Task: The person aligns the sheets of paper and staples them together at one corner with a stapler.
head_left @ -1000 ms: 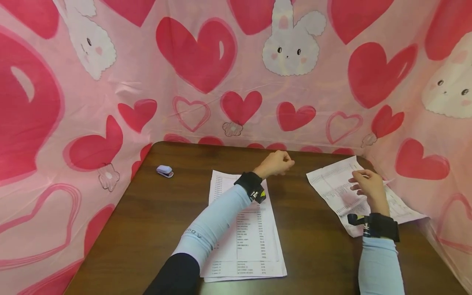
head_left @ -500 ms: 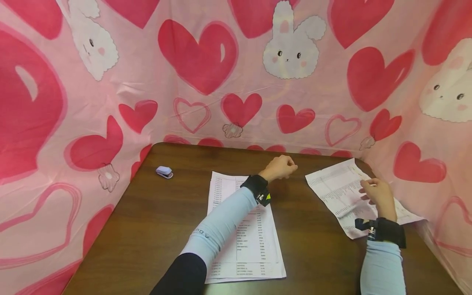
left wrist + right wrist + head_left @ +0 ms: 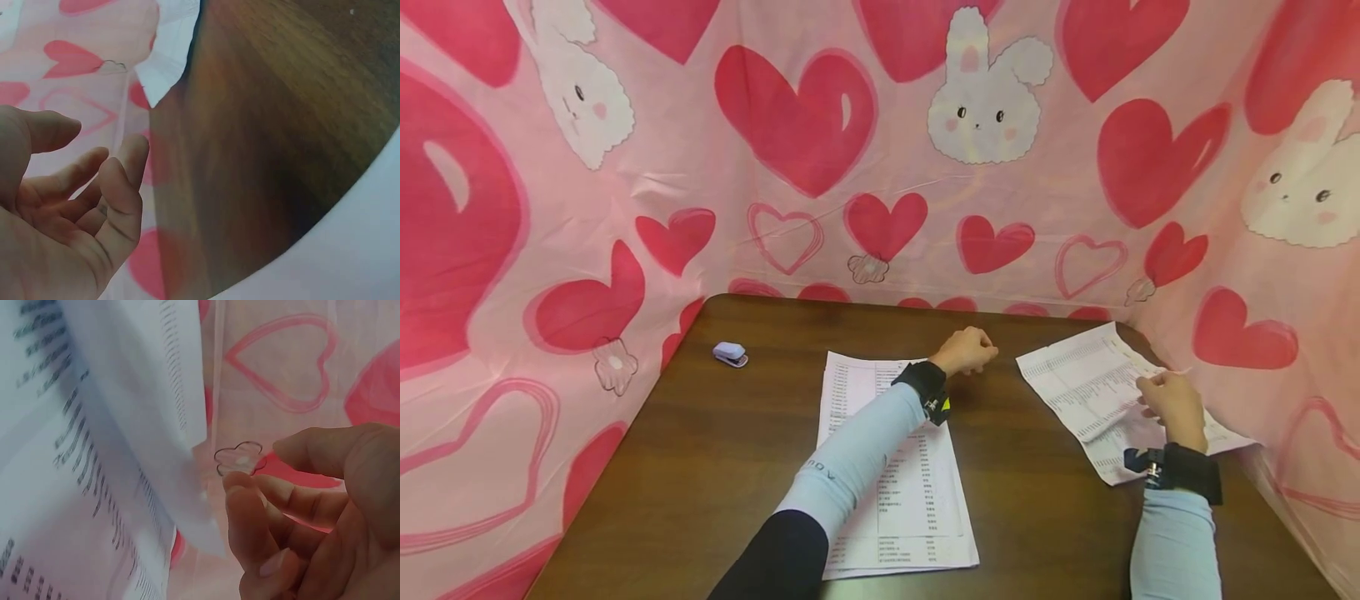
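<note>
My left hand (image 3: 966, 350) hovers just past the top right of a stack of printed sheets (image 3: 925, 546). In the left wrist view its fingers (image 3: 120, 203) bend loosely, thumb apart, with nothing between them. At the right, my right hand (image 3: 1176, 408) is over several creased printed sheets (image 3: 1067, 375). The right wrist view has those papers (image 3: 106, 444) beside the fingertips, one sheet bulging up; thumb and forefinger stand apart and hold nothing. Whether the other fingers touch paper cannot be told.
A small lilac stapler (image 3: 730, 354) lies at the far left of the brown wooden table (image 3: 700, 467). Pink cloth (image 3: 820, 250) printed with hearts and rabbits hangs around the table's back and sides. The left forearm crosses above the stack.
My right hand has shifted a little right and toward me over the creased sheets. The left hand has moved slightly toward me. Stack and stapler stay put.
</note>
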A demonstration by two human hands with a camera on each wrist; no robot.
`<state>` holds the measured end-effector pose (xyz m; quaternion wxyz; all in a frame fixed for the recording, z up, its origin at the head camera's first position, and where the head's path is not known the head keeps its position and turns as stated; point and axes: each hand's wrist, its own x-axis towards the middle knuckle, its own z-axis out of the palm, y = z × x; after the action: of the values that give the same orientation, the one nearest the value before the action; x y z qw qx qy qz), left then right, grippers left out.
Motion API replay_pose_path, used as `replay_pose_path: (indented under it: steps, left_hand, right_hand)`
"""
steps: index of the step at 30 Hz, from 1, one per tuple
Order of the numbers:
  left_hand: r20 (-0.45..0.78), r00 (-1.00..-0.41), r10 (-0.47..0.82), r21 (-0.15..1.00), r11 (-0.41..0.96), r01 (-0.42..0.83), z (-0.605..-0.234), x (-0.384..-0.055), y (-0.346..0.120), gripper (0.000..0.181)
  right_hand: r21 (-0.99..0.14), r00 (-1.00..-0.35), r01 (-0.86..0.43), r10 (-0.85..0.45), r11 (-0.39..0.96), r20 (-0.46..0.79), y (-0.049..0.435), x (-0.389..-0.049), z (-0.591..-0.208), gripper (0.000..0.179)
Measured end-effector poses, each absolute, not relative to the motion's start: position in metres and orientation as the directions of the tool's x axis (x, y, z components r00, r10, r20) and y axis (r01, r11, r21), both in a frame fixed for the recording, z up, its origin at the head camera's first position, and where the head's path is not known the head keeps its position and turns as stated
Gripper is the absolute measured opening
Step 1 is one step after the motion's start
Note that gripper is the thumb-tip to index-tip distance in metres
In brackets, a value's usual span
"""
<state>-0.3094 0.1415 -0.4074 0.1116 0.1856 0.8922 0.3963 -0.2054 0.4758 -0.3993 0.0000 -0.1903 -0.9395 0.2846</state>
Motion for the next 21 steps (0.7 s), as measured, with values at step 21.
replay_pose_path:
  steps: [21]
  left_hand:
    - [-0.129,-0.890,0.438,0.822,0.549,0.151,-0.431,-0.316,0.170,0.023]
  right_hand:
    - [-0.573,-0.848,0.521,0.460,0.633,-0.262,0.481,-0.206,-0.417,0.061]
